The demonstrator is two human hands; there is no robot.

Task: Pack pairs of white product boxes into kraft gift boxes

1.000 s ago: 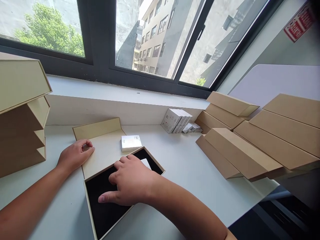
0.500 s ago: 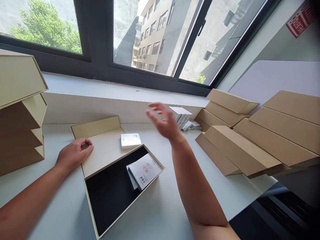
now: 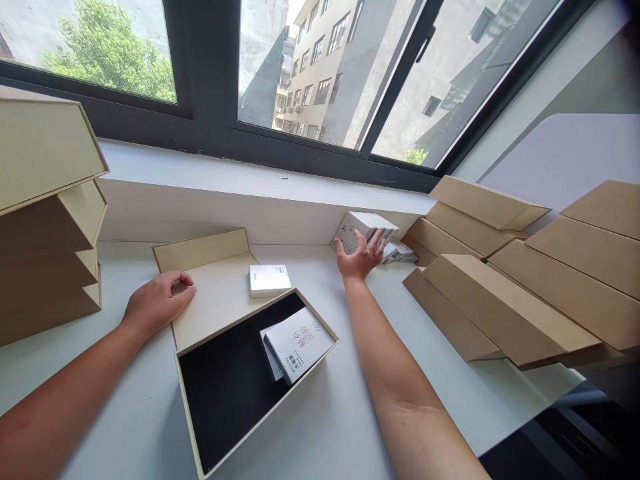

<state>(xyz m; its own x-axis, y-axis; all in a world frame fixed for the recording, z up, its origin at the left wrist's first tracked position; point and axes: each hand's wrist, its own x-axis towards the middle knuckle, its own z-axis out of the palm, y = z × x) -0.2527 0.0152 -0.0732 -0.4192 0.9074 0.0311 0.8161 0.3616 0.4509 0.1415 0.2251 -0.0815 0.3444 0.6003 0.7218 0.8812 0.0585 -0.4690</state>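
My right hand point(image 3: 361, 260) spreads at stacked white cardboard boxes point(image 3: 351, 226), apparently picking; my left hand point(image 3: 157, 300) curls loosely. I can't tell either grip; firm pinching seems needed.

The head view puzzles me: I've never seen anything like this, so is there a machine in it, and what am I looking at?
No machine shows here, just a person's two bare hands, seen by a camera worn on the head and looking forward and down.

On the white table stands an open cream box with a black lining; two small white printed cartons lie overlapping inside. Another small white carton lies by its folded-back lid.

The left hand rests, fingers curled, at the lid's left edge. The right hand is at a group of small white cartons near the window; whether it grips one, I can't tell.

Larger brown cardboard boxes lie at the right.
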